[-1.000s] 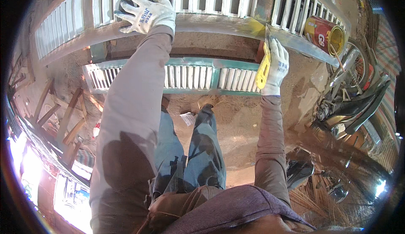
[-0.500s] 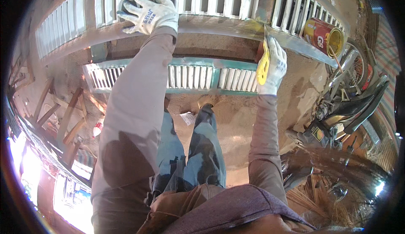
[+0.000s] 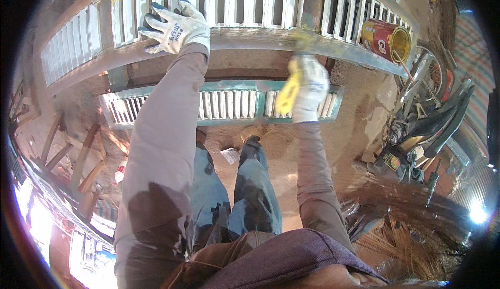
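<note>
Brown dirt floor (image 3: 307,159); left gloved grip (image 3: 182,31) splays on crosswise white-slatted wooden frame (image 3: 239,38); right gloved grip (image 3: 312,83), by its near edge, clasps yellow-handled tool (image 3: 288,95).

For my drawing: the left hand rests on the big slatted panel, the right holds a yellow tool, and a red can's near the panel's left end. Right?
Only the end is wrong: the head view shows the red can near the right end of the big slatted panel. The left hand rests on that panel; the right hand holds a yellow tool.
</note>
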Motion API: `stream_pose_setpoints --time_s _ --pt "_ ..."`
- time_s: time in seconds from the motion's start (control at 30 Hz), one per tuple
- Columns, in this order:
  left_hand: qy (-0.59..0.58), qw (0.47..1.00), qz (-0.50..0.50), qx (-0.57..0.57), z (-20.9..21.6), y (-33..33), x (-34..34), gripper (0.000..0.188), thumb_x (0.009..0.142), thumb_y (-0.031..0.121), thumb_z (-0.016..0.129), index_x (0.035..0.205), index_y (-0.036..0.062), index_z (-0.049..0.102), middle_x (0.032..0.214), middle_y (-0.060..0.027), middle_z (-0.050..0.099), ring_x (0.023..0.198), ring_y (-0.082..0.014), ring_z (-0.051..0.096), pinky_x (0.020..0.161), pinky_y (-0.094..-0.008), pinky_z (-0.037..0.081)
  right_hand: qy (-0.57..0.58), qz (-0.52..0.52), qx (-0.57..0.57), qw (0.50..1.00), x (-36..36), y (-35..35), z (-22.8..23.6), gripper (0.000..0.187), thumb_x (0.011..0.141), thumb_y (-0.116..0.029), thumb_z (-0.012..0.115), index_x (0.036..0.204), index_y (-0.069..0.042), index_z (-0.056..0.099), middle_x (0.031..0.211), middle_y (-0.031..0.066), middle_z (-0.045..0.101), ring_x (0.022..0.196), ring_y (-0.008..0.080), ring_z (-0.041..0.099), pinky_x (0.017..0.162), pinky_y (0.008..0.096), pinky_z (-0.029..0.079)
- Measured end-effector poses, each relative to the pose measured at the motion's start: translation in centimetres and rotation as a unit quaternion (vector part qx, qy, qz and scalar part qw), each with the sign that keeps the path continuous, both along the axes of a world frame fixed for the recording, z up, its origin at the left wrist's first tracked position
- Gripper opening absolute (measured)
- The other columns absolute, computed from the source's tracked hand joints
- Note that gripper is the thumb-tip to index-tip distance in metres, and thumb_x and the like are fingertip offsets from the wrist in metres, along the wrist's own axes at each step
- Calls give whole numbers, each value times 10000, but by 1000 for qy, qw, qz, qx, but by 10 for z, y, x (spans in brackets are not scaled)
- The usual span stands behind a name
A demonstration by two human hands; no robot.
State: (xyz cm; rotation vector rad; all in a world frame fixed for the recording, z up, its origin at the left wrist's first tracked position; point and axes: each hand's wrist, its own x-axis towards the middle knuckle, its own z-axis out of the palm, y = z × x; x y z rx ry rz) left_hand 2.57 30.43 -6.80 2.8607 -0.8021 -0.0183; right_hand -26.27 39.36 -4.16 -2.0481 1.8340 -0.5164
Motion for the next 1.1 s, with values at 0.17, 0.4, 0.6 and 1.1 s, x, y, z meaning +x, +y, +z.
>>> stream_pose_setpoints --time_s 0.17,0.4,0.6,1.1 --pt "2 1000 -4 12 4 4 2 761 936 555 314 1517 68 243 1540 -223 244 1443 -445 139 1074 -722 113 -1 71 9 997 49 17 17 379 833 -149 612 1210 -111 631 1185 92 634 1055 270 602 909 370 487" --pt "-10 999 9 31 13 2 3 745 939 558 326 1529 115 219 1548 -186 235 1445 -419 150 1080 -704 146 122 19 -42 991 7 -11 35 390 854 -127 605 1243 -107 624 1160 104 648 1032 267 614 902 362 499" --pt "-29 999 13 35 7 4 4 733 945 559 341 1525 126 224 1534 -182 250 1435 -423 166 1058 -730 159 69 70 14 995 -1 -4 41 518 771 -191 640 1272 -89 560 1240 93 599 1083 283 566 907 402 468" --pt "-31 997 13 69 1 -1 6 732 960 542 335 1524 98 188 1547 -173 199 1439 -419 127 1067 -697 180 240 37 0 970 13 -55 14 458 838 -141 574 1282 -38 530 1250 118 568 1137 291 549 909 407 471"
